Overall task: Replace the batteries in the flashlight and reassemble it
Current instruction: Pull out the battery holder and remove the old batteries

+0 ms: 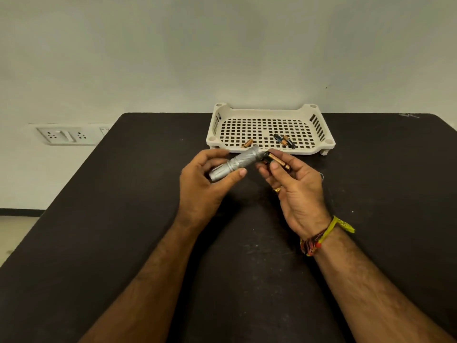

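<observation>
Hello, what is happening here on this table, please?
A person is changing the batteries of a flashlight. The left hand holds the silver flashlight above the dark table, its open end toward the right hand. The right hand pinches the battery holder at that opening. Loose batteries lie in the white tray behind.

one flashlight (237, 162), one tray (269, 112), four batteries (247, 143)

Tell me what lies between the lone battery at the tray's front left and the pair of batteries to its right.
In the head view, only bare perforated tray floor lies between the lone battery and the pair of batteries.
</observation>
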